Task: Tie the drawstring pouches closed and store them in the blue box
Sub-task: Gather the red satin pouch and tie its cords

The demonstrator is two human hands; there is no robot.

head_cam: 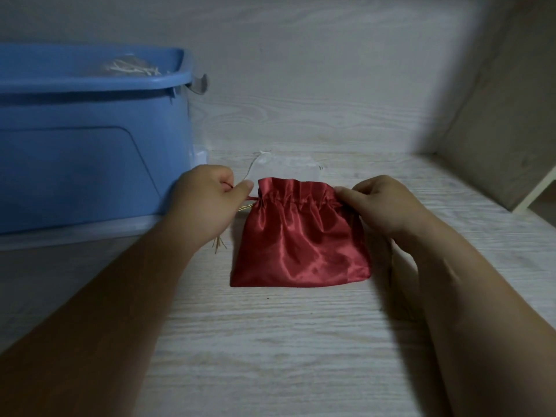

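No legible txt, perhaps gold print (244,208) nr red pouch (301,236)

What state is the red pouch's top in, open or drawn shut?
Partly drawn: the red pouch has a pleated, wide top; left hand and right hand pinch its sides.

The blue plastic box (75,164) on the worktop's left side is cut off by the frame, and its contents show only as a blurred pale bundle (129,67) above the rim. A sheer white pouch (285,168) is mostly hidden behind the red satin pouch (301,236), whose red cord (252,198) vanishes inside the curled left hand (207,194) and under the right hand (379,203).
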